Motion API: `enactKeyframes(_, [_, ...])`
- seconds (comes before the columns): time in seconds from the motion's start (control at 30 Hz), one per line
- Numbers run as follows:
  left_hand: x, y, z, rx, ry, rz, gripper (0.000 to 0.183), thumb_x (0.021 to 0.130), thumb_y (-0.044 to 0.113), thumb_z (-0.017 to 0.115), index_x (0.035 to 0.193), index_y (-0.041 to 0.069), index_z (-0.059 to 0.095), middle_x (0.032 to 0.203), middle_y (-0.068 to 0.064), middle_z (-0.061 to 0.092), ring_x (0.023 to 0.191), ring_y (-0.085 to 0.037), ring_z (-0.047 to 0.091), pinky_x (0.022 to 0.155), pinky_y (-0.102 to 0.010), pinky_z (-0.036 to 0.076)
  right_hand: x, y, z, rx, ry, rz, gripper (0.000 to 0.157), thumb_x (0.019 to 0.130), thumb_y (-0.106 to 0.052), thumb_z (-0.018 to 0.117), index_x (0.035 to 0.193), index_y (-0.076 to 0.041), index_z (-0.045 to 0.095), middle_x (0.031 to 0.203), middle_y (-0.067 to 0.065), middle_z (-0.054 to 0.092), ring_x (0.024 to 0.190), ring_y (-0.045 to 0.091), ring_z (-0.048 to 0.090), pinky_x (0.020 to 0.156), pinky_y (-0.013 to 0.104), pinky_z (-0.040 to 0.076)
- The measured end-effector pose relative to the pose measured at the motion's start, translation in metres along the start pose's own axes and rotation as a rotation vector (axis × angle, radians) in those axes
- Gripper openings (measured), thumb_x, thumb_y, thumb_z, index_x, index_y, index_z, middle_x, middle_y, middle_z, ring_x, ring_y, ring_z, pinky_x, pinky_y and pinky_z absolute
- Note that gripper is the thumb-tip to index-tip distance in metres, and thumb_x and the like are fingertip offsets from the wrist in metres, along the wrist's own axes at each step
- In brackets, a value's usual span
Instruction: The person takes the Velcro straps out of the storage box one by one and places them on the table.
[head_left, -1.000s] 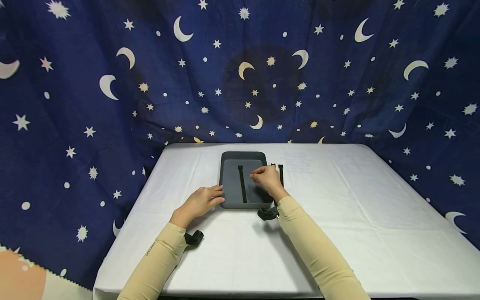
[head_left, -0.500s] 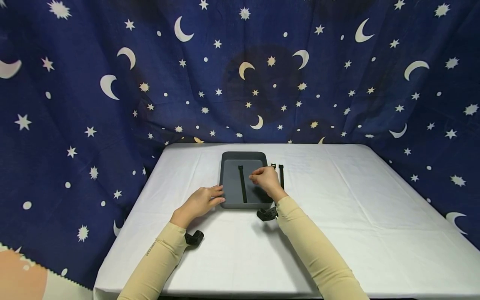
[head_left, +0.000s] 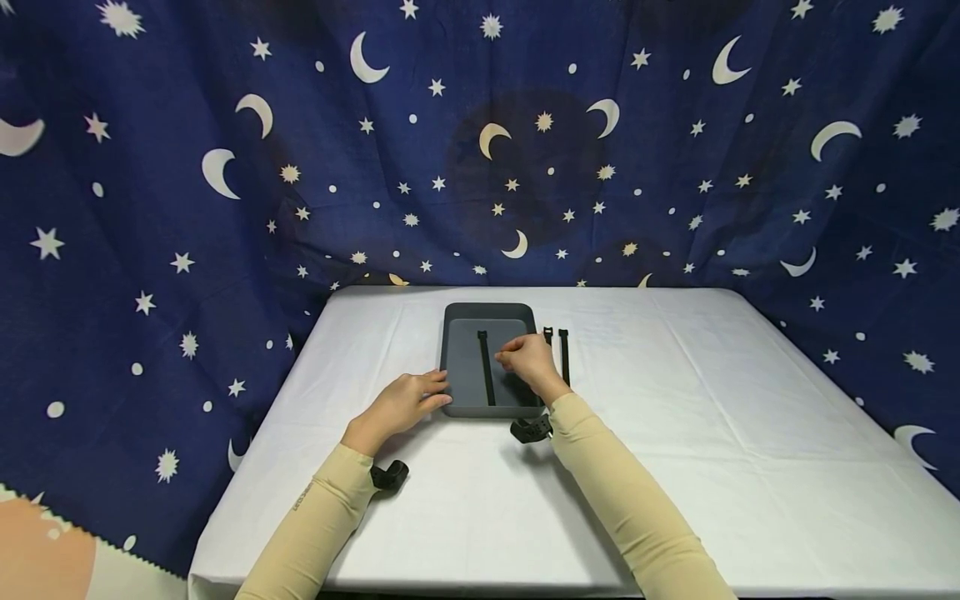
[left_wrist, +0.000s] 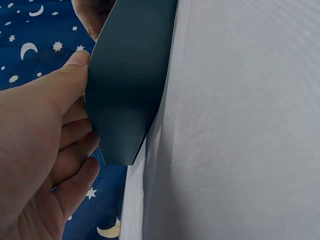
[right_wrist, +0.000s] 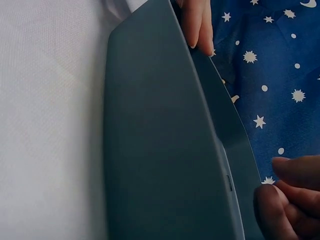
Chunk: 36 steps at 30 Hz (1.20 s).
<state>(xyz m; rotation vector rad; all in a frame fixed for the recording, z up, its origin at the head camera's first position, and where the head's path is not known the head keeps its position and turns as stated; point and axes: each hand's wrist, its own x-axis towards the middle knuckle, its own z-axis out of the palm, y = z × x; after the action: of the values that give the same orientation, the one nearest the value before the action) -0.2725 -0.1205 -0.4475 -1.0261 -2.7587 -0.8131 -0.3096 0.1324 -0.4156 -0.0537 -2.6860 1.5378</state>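
A shallow dark grey tray (head_left: pixel 452 367) stands in the middle of the white table, with one flat black cable tie (head_left: pixel 487 367) lying lengthwise inside. My left hand (head_left: pixel 401 400) rests fingertips on its left rim; in the left wrist view the thumb and fingers lie along the tray's edge. My right hand (head_left: pixel 531 364) hovers over the tray's right half, thumb and index finger brought close together. The right wrist view shows these curled fingers (right_wrist: pixel 272 205) beside the rim. I cannot tell whether something thin is between them. Its palm side is hidden in the head view.
Right of the tray, two more black cable ties lie side by side on the table (head_left: pixel 712 433): one tie (head_left: pixel 548 333) partly behind my right hand, the other tie (head_left: pixel 565 358) more fully in view. A blue star-and-moon curtain (head_left: pixel 480 150) hangs behind the table.
My right hand has shifted slightly left and down over the tray, uncovering more of the outer cable tie. The left hand and the tray stay essentially as they were.
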Motion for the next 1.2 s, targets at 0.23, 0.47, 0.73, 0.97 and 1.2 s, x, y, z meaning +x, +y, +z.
enactKeyframes(0.23, [-0.001, 0.001, -0.001, -0.008, -0.009, -0.006, 0.044, 0.1, 0.03, 0.062, 0.128, -0.003, 0.066, 0.144, -0.018, 0.055, 0.137, -0.033, 0.051, 0.113, -0.045, 0.044, 0.0, 0.0, 0.004, -0.045, 0.002, 0.011, 0.016, 0.09, -0.012, 0.075, 0.1, 0.0, 0.077, 0.09, 0.013, 0.077, 0.075, 0.019, 0.071, 0.078, 0.036, 0.059])
enactKeyframes(0.47, [0.0, 0.001, -0.001, -0.004, 0.0, -0.002, 0.043, 0.1, 0.029, 0.063, 0.128, -0.003, 0.066, 0.144, -0.018, 0.056, 0.137, -0.033, 0.052, 0.112, -0.045, 0.045, 0.0, -0.001, 0.006, -0.037, -0.009, 0.017, 0.014, 0.09, -0.013, 0.075, 0.098, -0.001, 0.078, 0.09, 0.012, 0.077, 0.071, 0.014, 0.067, 0.077, 0.035, 0.058])
enactKeyframes(0.73, [0.0, 0.001, -0.002, -0.003, -0.002, -0.001, 0.043, 0.1, 0.029, 0.063, 0.127, -0.003, 0.066, 0.143, -0.018, 0.056, 0.136, -0.032, 0.052, 0.112, -0.045, 0.045, 0.001, 0.003, 0.009, -0.063, 0.001, -0.007, 0.014, 0.089, -0.013, 0.076, 0.095, -0.001, 0.079, 0.071, 0.005, 0.072, 0.067, 0.013, 0.064, 0.069, 0.028, 0.055])
enactKeyframes(0.97, [-0.001, 0.001, -0.001, 0.003, 0.0, 0.008, 0.043, 0.1, 0.029, 0.063, 0.127, -0.004, 0.067, 0.142, -0.019, 0.057, 0.136, -0.033, 0.053, 0.112, -0.045, 0.046, 0.001, 0.004, 0.013, -0.073, -0.009, 0.005, 0.012, 0.089, -0.013, 0.076, 0.094, -0.002, 0.079, 0.069, 0.002, 0.07, 0.071, 0.015, 0.065, 0.067, 0.027, 0.053])
enactKeyframes(1.2, [0.0, 0.001, -0.002, 0.0, -0.007, 0.001, 0.043, 0.1, 0.029, 0.062, 0.128, -0.004, 0.066, 0.143, -0.018, 0.056, 0.136, -0.033, 0.052, 0.112, -0.045, 0.045, 0.002, 0.004, 0.015, -0.058, -0.026, 0.03, 0.012, 0.089, -0.012, 0.077, 0.094, -0.002, 0.078, 0.073, 0.004, 0.071, 0.073, 0.016, 0.066, 0.066, 0.026, 0.051])
